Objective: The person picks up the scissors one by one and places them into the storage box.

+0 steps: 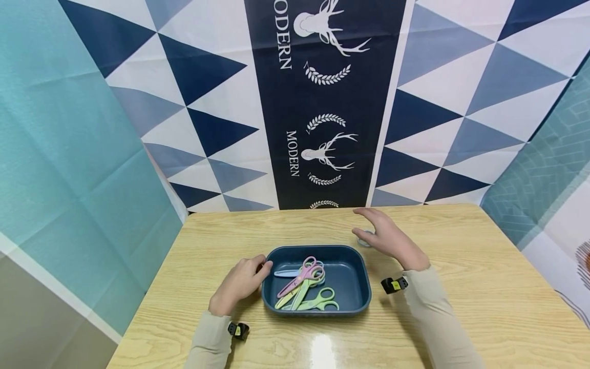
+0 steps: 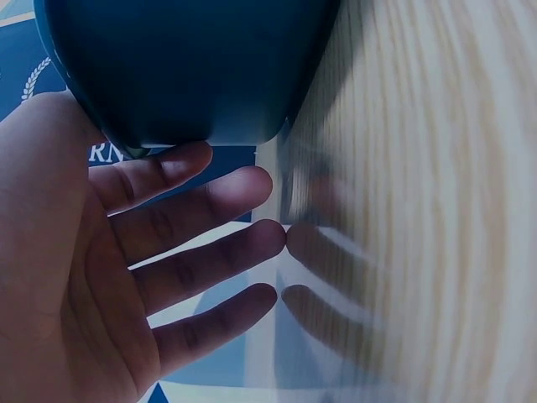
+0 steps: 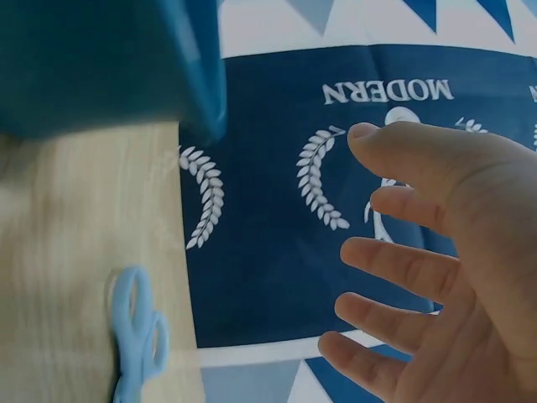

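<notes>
A dark blue plastic box point(image 1: 355, 309) stands on the table, with several scissors heaped toward its left side. Pink scissors point(image 1: 301, 279) lie on top, over light blue scissors point(image 1: 286, 273) and yellow and green ones; green scissors point(image 1: 318, 301) lie near the front wall. My left hand point(image 1: 241, 282) holds the box's left rim, thumb over the edge and index finger against the outside; the other fingers are spread. My right hand point(image 1: 389, 238) hovers past the box's back right corner, fingers apart and holding nothing. Below it lie pale blue scissors point(image 3: 134, 336), mostly hidden in the head view.
The wooden table point(image 1: 484, 287) ends at a hanging cloth point(image 1: 322, 102) with triangles and deer prints. Teal cloth point(image 1: 83, 154) hangs on the left, and more cloth point(image 1: 544, 205) on the right. Each wrist wears a small black camera point(image 1: 394, 285).
</notes>
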`<state>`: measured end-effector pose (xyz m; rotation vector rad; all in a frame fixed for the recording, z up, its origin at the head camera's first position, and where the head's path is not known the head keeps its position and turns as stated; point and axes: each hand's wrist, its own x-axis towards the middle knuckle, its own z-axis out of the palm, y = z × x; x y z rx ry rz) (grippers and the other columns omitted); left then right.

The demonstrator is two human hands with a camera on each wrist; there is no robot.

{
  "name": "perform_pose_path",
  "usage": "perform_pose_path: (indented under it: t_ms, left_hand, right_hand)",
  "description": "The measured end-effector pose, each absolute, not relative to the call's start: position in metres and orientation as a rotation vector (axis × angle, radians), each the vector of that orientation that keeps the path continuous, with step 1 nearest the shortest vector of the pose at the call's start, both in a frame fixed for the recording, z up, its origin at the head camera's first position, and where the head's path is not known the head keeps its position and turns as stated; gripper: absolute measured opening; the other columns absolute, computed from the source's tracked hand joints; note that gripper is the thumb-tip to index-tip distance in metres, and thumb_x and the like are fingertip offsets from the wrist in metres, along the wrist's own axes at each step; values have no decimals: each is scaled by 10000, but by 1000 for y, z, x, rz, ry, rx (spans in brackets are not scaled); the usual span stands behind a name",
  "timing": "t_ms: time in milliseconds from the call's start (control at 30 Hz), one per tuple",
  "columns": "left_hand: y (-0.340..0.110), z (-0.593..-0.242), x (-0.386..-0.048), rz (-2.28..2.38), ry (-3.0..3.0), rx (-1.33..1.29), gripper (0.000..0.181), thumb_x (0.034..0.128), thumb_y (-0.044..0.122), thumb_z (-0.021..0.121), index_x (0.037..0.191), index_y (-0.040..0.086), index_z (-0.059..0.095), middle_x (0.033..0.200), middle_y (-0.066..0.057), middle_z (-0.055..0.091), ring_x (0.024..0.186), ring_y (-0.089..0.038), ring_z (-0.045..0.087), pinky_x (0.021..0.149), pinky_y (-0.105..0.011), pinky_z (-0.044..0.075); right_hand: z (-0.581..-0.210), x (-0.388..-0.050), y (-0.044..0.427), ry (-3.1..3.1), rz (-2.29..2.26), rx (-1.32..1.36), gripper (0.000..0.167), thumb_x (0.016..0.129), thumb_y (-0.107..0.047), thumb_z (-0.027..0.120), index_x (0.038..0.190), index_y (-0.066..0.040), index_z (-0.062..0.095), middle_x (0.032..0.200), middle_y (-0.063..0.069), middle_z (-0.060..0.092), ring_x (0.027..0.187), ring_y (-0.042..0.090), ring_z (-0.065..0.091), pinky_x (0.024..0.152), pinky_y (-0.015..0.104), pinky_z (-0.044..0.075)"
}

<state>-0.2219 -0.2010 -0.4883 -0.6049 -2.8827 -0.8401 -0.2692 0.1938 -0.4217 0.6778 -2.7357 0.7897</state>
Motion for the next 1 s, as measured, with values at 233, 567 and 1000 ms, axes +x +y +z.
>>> perform_pose_path:
  t_ms: [233, 567, 1000]
  left_hand:
    - [-201, -487, -222, -841, -2894, -591, 330, 1083, 425, 492, 852, 204, 574, 630, 78, 446, 556, -66, 461, 554, -235, 385]
    - [-201, -486, -220, -856, -2892, -594, 326, 1080, 420, 502, 846, 206, 575, 629, 82, 443, 554, -66, 460, 551, -234, 384]
    - [-200, -486, -220, -845, -2893, -591, 318, 1080, 417, 505, 858, 202, 581, 632, 81, 444, 557, -64, 464, 550, -232, 383]
  right_hand:
    - [-433, -276, 203, -2767, 769, 670, 536, 1009, -231, 671, 1436, 51, 514, 1445, 302, 539, 1352, 494, 499, 1104, 627, 400]
    - [-454, -282, 208, -2811, 797, 663, 521, 1011, -199, 648, 1416, 97, 511, 1421, 344, 537, 1333, 520, 504, 1103, 628, 398]
    - [-472, -286, 215, -2901, 761, 598, 595, 997, -224, 679, 1419, 146, 480, 1392, 384, 532, 1291, 535, 528, 1070, 631, 425]
